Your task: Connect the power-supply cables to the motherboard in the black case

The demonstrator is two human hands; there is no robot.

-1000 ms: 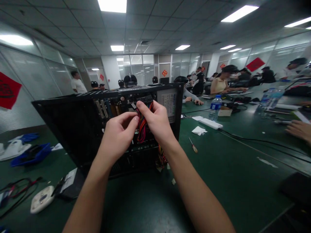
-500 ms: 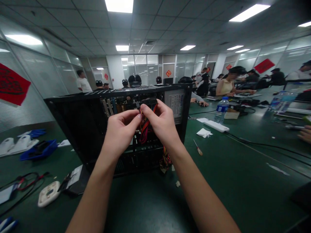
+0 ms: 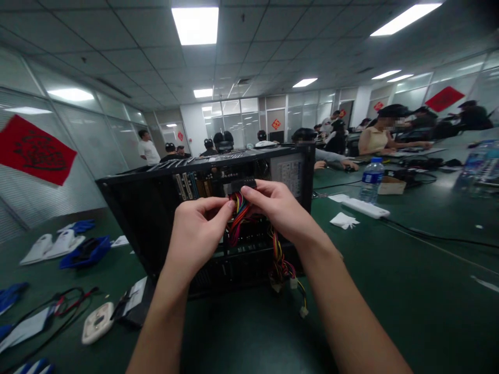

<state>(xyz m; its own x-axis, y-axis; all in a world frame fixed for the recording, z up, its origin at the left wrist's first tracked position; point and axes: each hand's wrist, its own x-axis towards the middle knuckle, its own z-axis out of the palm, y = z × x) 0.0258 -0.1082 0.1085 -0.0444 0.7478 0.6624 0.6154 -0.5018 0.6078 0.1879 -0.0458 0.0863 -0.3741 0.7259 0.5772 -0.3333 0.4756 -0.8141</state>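
An opened black computer case point(image 3: 128, 218) stands on the green table in front of me, its inside facing my hands. A wide black power connector point(image 3: 242, 184) with a bundle of coloured wires point(image 3: 239, 221) is held up at the case opening. My right hand point(image 3: 278, 208) grips the connector between thumb and fingers. With thumb and fingertips together, my left hand point(image 3: 202, 226) pinches the wires just below the connector. More power cables point(image 3: 277, 254) with white plugs hang out of the case's lower right. Expansion slots and a labelled power supply point(image 3: 287, 176) show inside the case.
To the right are a water bottle point(image 3: 372, 179), a white power strip point(image 3: 364, 208) and a crumpled tissue point(image 3: 344, 221). On the left lie a blue tray point(image 3: 86, 253), white gloves point(image 3: 52, 246), a pale oval object point(image 3: 97, 323) and cables. Other people sit farther back.
My view has shifted left and up, so the case appears lower and farther right. The connector is tilted so its row of contacts shows; both hands keep hold. Hanging white plugs have come into view.
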